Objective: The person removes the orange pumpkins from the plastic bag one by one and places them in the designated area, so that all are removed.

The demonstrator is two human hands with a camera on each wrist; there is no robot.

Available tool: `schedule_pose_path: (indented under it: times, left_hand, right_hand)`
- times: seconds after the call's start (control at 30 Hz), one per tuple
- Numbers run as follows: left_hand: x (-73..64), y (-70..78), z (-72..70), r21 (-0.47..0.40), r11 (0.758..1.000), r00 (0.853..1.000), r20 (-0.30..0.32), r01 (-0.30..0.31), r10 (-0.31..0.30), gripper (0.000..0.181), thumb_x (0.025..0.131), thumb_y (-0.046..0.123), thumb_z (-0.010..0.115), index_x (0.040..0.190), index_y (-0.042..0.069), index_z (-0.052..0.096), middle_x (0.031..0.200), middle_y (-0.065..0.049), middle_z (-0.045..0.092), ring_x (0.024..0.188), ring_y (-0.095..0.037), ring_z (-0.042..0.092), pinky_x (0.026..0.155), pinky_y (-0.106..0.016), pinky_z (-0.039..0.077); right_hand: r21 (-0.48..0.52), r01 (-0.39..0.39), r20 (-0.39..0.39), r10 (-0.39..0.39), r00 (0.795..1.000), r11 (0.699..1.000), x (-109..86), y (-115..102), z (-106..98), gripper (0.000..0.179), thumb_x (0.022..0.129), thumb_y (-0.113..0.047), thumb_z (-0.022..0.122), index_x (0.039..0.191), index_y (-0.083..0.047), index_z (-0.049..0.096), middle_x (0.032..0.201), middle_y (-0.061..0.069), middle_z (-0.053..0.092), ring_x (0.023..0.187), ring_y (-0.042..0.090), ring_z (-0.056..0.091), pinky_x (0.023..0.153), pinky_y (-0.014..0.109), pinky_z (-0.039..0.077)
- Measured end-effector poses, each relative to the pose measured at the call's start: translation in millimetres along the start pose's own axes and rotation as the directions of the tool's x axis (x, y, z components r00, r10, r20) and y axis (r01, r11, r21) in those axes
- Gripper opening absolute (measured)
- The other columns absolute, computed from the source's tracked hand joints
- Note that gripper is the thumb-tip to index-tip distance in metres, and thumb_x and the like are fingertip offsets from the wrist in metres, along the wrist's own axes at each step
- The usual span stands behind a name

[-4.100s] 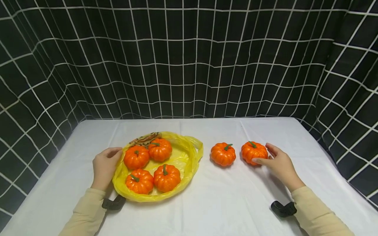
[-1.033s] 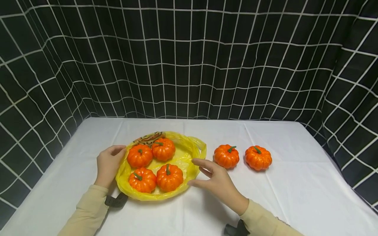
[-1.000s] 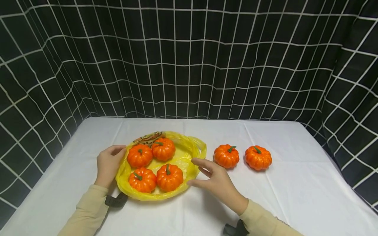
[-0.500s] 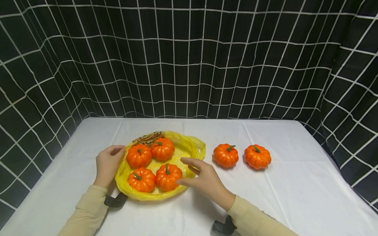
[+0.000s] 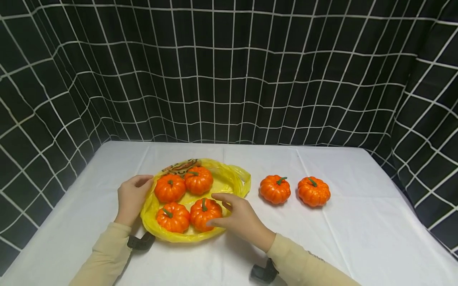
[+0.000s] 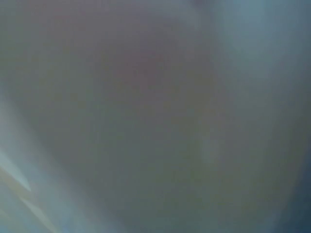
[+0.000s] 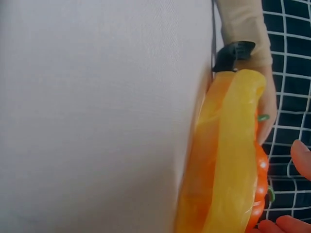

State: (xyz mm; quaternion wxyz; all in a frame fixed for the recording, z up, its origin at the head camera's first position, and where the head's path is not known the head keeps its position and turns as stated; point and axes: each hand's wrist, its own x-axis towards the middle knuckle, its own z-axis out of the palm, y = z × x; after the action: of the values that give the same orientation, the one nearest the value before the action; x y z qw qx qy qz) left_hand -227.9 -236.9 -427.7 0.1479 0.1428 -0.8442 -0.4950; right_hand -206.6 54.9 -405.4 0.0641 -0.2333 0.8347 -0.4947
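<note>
A yellow plastic bag (image 5: 231,180) lies spread with its mouth up, rim rolled low. Inside it sit several small orange pumpkins with green stems; one is the front right pumpkin (image 5: 202,214). My left hand (image 5: 131,198) holds the bag's left rim, its fingertips partly hidden there. Over the right rim reaches my right hand (image 5: 243,218), thumb and fingers spread apart. Its thumb overlaps the front right pumpkin in the head view. The right wrist view shows the bag's yellow side (image 7: 233,155) from low down, with fingertips (image 7: 289,224) close to a pumpkin.
Two more pumpkins stand on the white cloth right of the bag, a nearer one (image 5: 275,190) and a farther one (image 5: 313,192). A black curtain with white grid lines (image 5: 229,79) surrounds the table (image 5: 358,238). The left wrist view is a blur.
My right hand has left the far right pumpkin, now standing alone, and moved left over the bag's right side, up to the front right pumpkin. My left hand stays at the rim.
</note>
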Motion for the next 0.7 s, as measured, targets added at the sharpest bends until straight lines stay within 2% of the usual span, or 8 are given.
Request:
schedule_pose_path:
  times: [0.27,0.43,0.7]
  left_hand:
    - [-1.4,4.1,-2.0,-0.005,1.000,1.000,-0.004,-0.004,0.004,0.030,0.098,0.021,0.060,0.117,0.000,0.070,0.121,-0.023,0.069,0.118,-0.035,0.062,0.101,-0.046,0.052]
    - [-1.1,5.8,-3.5,-0.013,1.000,1.000,0.000,0.000,0.000,0.031,0.098,0.021,0.059,0.118,0.000,0.069,0.123,-0.024,0.068,0.120,-0.035,0.061,0.102,-0.046,0.051]
    - [-2.8,4.8,-0.9,0.003,1.000,1.000,0.001,-0.001,0.001,0.030,0.098,0.021,0.059,0.118,0.000,0.069,0.121,-0.023,0.069,0.118,-0.033,0.062,0.100,-0.044,0.053]
  right_hand:
    - [-0.046,-0.004,0.032,0.006,0.999,0.999,5.8,-0.2,1.7,0.070,0.073,-0.020,0.088,0.132,0.003,0.059,0.136,0.018,0.062,0.132,0.035,0.054,0.108,0.048,0.046]
    - [-0.084,-0.032,0.024,0.035,0.999,0.996,8.5,-2.0,2.1,0.072,0.072,-0.022,0.089,0.133,0.002,0.059,0.137,0.017,0.061,0.133,0.034,0.054,0.108,0.049,0.046]
    - [-0.068,-0.066,0.044,0.069,0.997,0.996,8.5,1.2,3.1,0.072,0.072,-0.021,0.089,0.133,0.004,0.058,0.138,0.019,0.061,0.133,0.035,0.053,0.109,0.047,0.046]
